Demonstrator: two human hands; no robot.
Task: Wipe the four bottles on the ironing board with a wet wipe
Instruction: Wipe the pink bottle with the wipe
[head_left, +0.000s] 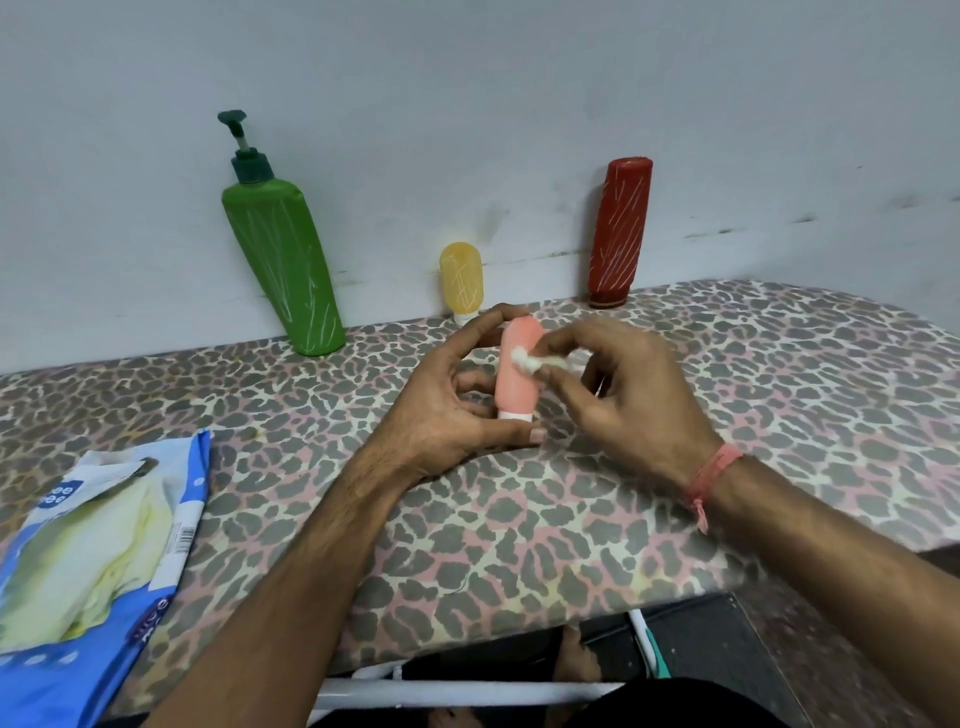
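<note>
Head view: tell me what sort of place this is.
Probably a room at home: a leopard-print ironing board pushed against a plain scuffed wall, with a wet-wipe pack lying on it.

Wall (467, 78): pale grey, scuffed, well beyond the hands.
Board frame (467, 693): white tube, below the forearms.
Wrist thread (714, 470): pink, tied round the right wrist.
Floor (727, 639): dark, under the board edge.

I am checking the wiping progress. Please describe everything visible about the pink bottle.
The pink bottle is a small, soft-looking tube with a rounded top and a white cap at the bottom. It stands cap-down over the ironing board, showing no scribbles. The left hand holds it top and bottom, while the right hand presses a balled white wet wipe on its side.
</note>
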